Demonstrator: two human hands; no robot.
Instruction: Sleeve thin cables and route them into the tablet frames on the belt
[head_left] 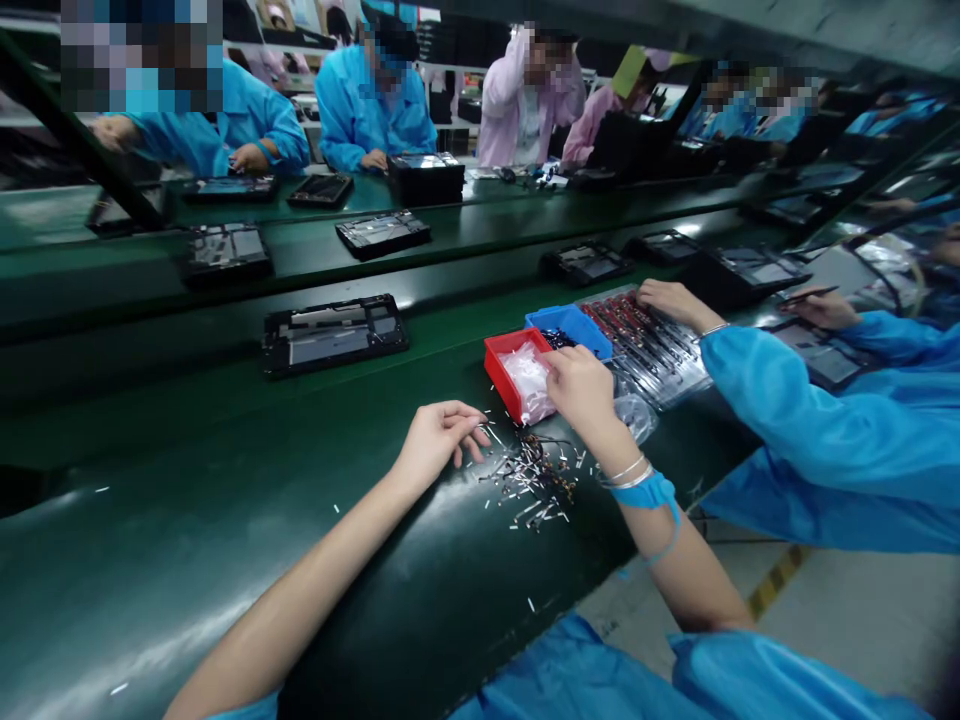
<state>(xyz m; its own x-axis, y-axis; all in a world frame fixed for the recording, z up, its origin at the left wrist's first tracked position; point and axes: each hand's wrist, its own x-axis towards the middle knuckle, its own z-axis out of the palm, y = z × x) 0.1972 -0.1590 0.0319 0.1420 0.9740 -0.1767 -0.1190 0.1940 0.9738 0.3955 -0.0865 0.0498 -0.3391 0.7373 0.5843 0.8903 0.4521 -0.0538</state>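
My left hand rests on the dark green bench, fingers curled loosely down beside a pile of small white and dark parts. Whether it pinches one of them I cannot see. My right hand reaches into a red bin and its fingers close on the clear plastic bag lying inside. A blue wrist strap and thin bracelets circle my right wrist.
A blue bin stands behind the red one. A co-worker's hand in a blue sleeve lies on a tray of red parts. Black device frames ride the green conveyor. Several people in blue and pink coats work opposite.
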